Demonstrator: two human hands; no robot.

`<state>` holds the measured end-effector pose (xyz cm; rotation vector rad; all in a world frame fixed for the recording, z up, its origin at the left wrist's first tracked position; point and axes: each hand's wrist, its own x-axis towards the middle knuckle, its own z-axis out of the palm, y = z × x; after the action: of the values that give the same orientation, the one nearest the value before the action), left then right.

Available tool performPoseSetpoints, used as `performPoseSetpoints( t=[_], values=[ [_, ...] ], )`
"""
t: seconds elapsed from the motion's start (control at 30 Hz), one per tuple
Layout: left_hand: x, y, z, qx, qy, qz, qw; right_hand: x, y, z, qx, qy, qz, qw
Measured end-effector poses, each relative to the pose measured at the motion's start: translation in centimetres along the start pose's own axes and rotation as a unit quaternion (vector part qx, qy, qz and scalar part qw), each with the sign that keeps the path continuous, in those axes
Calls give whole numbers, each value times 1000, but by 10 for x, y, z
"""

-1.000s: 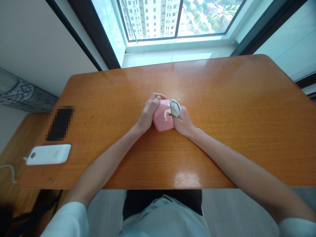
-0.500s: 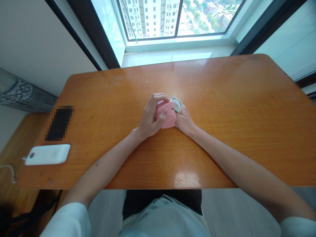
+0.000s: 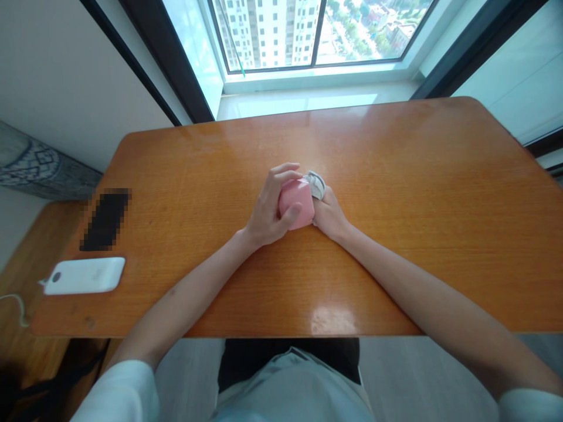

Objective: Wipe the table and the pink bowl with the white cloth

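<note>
Over the middle of the table, a small pink rounded container [image 3: 299, 199] is between my two hands. My left hand [image 3: 273, 208] is closed round it from the left, with the thumb across its near side and the upper fingers lifted slightly along its top. At the container's right side my right hand [image 3: 329, 215] is closed on a crumpled whitish cloth [image 3: 315, 185]. The cloth sticks up above that hand and touches the container. My right fingertips are hidden behind or inside the container; I cannot tell which.
The brown wooden table [image 3: 417, 193] has rounded corners. At its left end lie a white phone-like device [image 3: 85, 275] with a cable and a dark pixelated rectangle [image 3: 105, 220]. A window [image 3: 316, 35] is beyond the far edge, and a patterned grey cloth roll [image 3: 44, 164] is at the left.
The upper fingers of my left hand have lifted a little, and the thumb has shifted slightly right on the pink container. The container has turned slightly. My right hand has barely moved.
</note>
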<state>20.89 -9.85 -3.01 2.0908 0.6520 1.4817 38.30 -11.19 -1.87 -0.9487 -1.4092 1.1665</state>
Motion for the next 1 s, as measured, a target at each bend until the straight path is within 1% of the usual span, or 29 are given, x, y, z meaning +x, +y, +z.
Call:
performPoseSetpoints(
  t=[0.03,0.07,0.13,0.2,0.27,0.33,0.37,0.43,0.47,0.53,0.57,0.63,0.7,0.73,0.77,0.8,0.83,0.9,0.97,1.0],
  values=[
    [0,-1,-1,20,-14,32,999,0,0,0,6,3,6,1000],
    [0,-1,-1,32,-21,47,998,1,1,-1,9,5,9,1000],
    [1,0,-2,31,-14,35,999,1,1,0,9,4,5,1000],
    [3,3,-2,7,1,-24,1000,0,0,0,-5,0,-8,1000],
    [5,6,-2,-37,15,-116,992,-2,0,1,-37,-7,-35,999],
    [6,7,-1,-92,20,-212,973,-4,1,1,-85,-12,-77,993],
    [7,6,0,-118,18,-248,961,-4,2,1,-109,-14,-97,989],
    [7,4,1,-153,8,-288,945,-6,3,0,-144,-13,-120,982],
    [6,2,2,-160,5,-292,943,-6,3,0,-152,-12,-121,981],
    [4,-1,4,-152,15,-274,950,-6,3,-1,-144,-11,-101,984],
    [3,-3,4,-134,28,-248,959,-5,3,-1,-131,-12,-86,988],
    [0,-4,3,-72,44,-154,985,-4,4,-2,-96,-7,-51,994],
    [-1,-5,1,6,15,-33,999,-2,6,-3,-59,4,-24,998],
    [-2,-5,0,41,-10,19,999,0,7,-4,-41,10,-15,999],
    [-2,-5,-1,69,-33,57,995,1,9,-5,-24,14,-8,1000],
    [-1,-4,-2,89,-50,80,992,2,10,-5,-8,16,-4,1000],
    [-1,-4,-3,99,-56,90,989,2,10,-5,3,18,-3,1000],
    [-1,-2,-3,95,-45,81,991,2,9,-5,4,17,-11,1000],
    [0,1,-2,59,-20,36,997,1,5,-3,-21,5,-32,999],
    [0,3,-2,32,-7,-1,999,-1,3,-3,-40,-4,-45,998]
  ],
)
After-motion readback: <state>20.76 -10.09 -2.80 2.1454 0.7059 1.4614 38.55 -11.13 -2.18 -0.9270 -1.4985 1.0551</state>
